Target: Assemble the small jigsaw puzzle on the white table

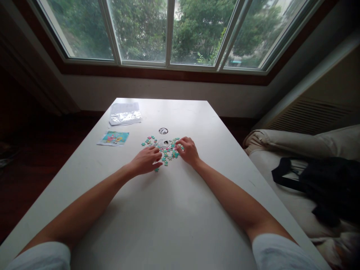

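A loose pile of small jigsaw puzzle pieces [168,154], mostly teal and green with some pink, lies on the white table. My left hand [146,160] is at the pile's near left side, thumb and curled fingers apart, with nothing visible between them. On the right edge of the pile, my right hand [189,150] has its bent fingers and thumb among the pieces, a small gap between the tips. Whether it touches a single piece is too small to tell. A round clear container [162,143] sits amid the pieces, and a round dark-rimmed disc [163,131] lies just beyond it.
A colourful picture sheet [114,138] lies left of the pile on the white table [168,210]. Behind it is a clear plastic bag with papers [125,113]. A pale sofa [270,165] holding a dark bag [332,183] stands to the right. Windows are beyond the table.
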A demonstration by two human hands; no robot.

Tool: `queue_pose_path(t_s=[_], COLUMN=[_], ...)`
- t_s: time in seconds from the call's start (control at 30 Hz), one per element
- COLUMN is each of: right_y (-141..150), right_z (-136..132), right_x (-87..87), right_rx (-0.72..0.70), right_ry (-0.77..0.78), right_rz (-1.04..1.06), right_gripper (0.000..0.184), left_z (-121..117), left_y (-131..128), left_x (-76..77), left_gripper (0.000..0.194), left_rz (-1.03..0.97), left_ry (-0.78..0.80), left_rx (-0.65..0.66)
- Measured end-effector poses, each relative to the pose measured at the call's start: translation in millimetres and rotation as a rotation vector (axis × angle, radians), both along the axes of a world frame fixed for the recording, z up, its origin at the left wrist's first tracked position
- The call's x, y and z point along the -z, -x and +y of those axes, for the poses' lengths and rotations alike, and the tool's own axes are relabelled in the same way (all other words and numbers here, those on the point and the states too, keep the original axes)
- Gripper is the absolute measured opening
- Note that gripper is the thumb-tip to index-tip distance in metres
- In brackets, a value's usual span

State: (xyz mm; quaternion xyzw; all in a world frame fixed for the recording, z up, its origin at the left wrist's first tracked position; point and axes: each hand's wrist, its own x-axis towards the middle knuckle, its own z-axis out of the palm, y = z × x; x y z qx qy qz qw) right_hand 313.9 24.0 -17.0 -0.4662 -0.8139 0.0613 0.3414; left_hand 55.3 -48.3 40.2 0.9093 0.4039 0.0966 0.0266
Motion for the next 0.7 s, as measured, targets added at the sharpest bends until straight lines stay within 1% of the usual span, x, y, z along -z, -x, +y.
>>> queue_pose_path(t_s=[0.07, 0.13, 0.27, 0.37, 0.43, 0.53, 0.63, 0.7], right_y=[-9, -15, -14, -8, -6, -5, -5, -4], right_z=[11, 22, 32, 29, 25, 22, 22, 22], right_x=[4.8, 10.9, 19.5, 19.7, 17.7, 14.6, 13.3, 13.8], right_rx=[0.056, 0.065, -0.034, -0.111, -0.142, -0.166, -0.161, -0.15], right_ry=[0.022, 0.057, 0.136, 0.168, 0.17, 0.157, 0.137, 0.128], right_rz=[-0.032, -0.082, -0.21, -0.295, -0.317, -0.287, -0.218, -0.199], right_gripper=[0.027, 0.039, 0.052, 0.056, 0.056, 0.052, 0.043, 0.041], left_z=[6, 14, 35, 48, 53, 55, 57, 59], left_y=[4, 11, 28, 35, 36, 35, 37, 39], left_x=[8.7, 20.7, 46.0, 58.4, 62.8, 65.3, 65.3, 64.6], left_gripper=[0.02, 0.023, 0.046, 0.055, 0.061, 0.065, 0.064, 0.062], left_rz=[-0.039, -0.09, -0.177, -0.188, -0.16, -0.128, -0.156, -0.198], left_ry=[-0.065, -0.088, -0.082, -0.063, -0.044, -0.014, -0.009, -0.014], left_rx=[-0.098, -0.175, -0.309, -0.378, -0.382, -0.361, -0.362, -0.378])
